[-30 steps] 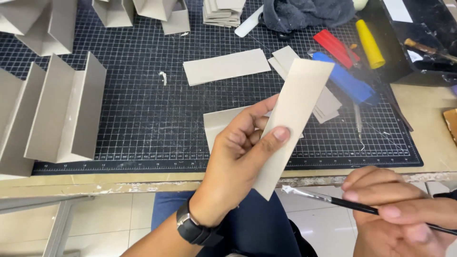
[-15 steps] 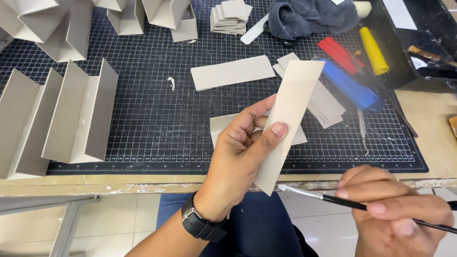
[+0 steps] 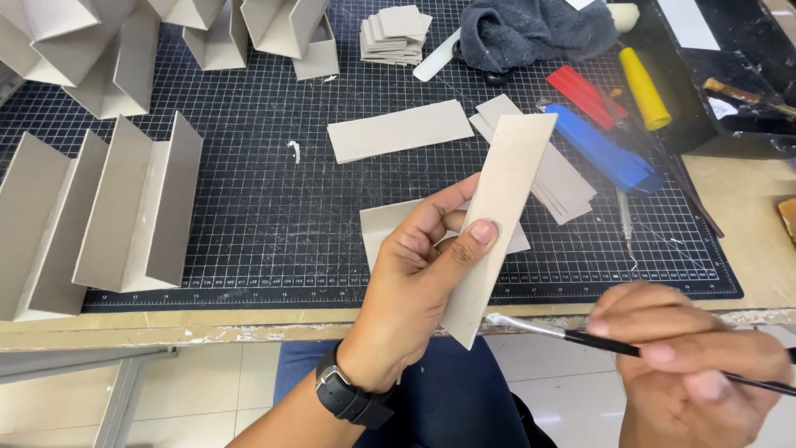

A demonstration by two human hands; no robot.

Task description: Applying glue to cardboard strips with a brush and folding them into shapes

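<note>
My left hand (image 3: 423, 265) grips a long grey cardboard strip (image 3: 506, 207), holding it upright over the near edge of the table; a black watch is on that wrist. At the lower right, my right hand (image 3: 696, 365) holds a thin paintbrush (image 3: 572, 335). The brush's pale tip points left and sits just beside the strip's lower edge. Another grey strip (image 3: 377, 226) lies flat on the black cutting mat (image 3: 265, 216) behind my left hand.
Folded cardboard channels (image 3: 116, 216) stand at the left and along the back. Loose strips (image 3: 400, 130), a stack of small grey squares (image 3: 396, 33), a dark cloth (image 3: 531, 33), red, blue and yellow tools (image 3: 609, 153) and a black tray (image 3: 746, 75) fill the right.
The view has shifted so the mat and its things sit lower in frame. My right hand has brought the brush tip a little closer to the strip's lower edge.
</note>
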